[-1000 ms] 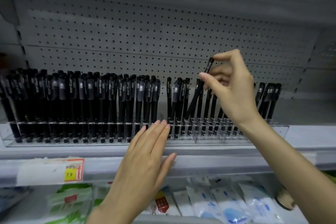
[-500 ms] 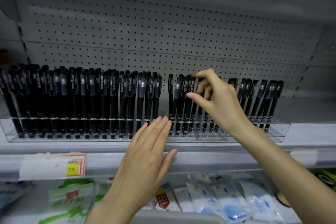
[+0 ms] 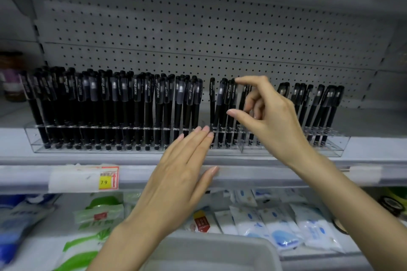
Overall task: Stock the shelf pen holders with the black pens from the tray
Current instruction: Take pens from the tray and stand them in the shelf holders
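The black pens (image 3: 123, 105) stand upright in rows in the clear pen holders (image 3: 334, 147), which run along the shelf (image 3: 13, 145) across the middle of the frame, in front of a grey pegboard (image 3: 198, 28). Just right of centre a narrow gap breaks the row, with 1 pen (image 3: 212, 103) standing alone beside it.

The left hand (image 3: 182, 171) lies flat with straight fingers. Its fingertips touch the holder's front wall at that gap and its thumb rests on the shelf's front rail (image 3: 253, 177).

The right hand (image 3: 271, 121) is at the pens right of centre and grips nothing. Its index finger reaches to the pen caps while the thumb is held apart below it.

A yellow price tag (image 3: 104, 181) sits on the rail at lower left. White and blue packets (image 3: 275, 226) lie on the lower shelf. A grey tray (image 3: 220, 253) shows at the bottom centre; what it holds cannot be seen.
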A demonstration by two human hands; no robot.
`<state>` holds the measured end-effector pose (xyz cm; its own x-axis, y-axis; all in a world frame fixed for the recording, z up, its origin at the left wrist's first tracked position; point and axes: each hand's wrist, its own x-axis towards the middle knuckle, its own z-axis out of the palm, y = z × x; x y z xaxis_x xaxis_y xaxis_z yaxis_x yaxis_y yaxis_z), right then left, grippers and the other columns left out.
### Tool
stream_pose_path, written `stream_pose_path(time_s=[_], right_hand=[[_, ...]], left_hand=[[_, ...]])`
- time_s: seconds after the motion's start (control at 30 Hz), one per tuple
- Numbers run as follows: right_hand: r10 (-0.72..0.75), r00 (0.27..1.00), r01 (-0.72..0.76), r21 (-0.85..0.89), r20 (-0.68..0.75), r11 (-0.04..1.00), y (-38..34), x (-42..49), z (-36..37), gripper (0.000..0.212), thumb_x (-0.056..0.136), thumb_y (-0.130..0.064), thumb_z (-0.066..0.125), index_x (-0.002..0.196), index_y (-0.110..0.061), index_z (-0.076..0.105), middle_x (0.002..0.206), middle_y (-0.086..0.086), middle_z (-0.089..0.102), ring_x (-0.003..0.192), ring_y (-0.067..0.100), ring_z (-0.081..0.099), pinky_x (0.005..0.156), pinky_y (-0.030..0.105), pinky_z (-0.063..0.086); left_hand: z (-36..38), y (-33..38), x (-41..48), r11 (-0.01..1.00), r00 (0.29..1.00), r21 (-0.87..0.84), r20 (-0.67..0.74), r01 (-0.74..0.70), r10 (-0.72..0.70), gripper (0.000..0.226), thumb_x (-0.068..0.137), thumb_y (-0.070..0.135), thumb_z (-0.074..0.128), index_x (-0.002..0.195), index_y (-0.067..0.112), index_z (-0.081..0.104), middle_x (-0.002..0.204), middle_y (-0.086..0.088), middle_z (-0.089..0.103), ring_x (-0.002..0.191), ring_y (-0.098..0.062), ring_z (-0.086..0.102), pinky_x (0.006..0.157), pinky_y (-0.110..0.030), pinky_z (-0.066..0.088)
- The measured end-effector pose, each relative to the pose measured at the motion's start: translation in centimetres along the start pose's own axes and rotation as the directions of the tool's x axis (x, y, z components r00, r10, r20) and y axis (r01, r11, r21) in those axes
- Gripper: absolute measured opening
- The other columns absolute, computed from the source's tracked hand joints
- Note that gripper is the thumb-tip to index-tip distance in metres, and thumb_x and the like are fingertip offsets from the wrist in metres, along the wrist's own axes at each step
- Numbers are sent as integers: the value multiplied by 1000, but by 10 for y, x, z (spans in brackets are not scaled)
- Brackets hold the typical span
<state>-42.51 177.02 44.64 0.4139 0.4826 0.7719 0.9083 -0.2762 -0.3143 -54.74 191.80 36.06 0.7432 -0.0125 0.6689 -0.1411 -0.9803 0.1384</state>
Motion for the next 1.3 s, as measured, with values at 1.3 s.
stream_pose_path(time_s=[1.3], right_hand=[[365, 661, -568, 120, 656, 814, -45, -289, 222, 26, 85, -29, 69, 104, -18, 55, 96, -11, 57, 91, 3, 54, 82, 16, 43]], left_hand=[[51, -16, -289, 647, 681, -235, 378, 726, -627, 60, 98, 40, 35, 153, 29, 10, 155, 26, 8, 141, 11, 5, 109, -4, 4]])
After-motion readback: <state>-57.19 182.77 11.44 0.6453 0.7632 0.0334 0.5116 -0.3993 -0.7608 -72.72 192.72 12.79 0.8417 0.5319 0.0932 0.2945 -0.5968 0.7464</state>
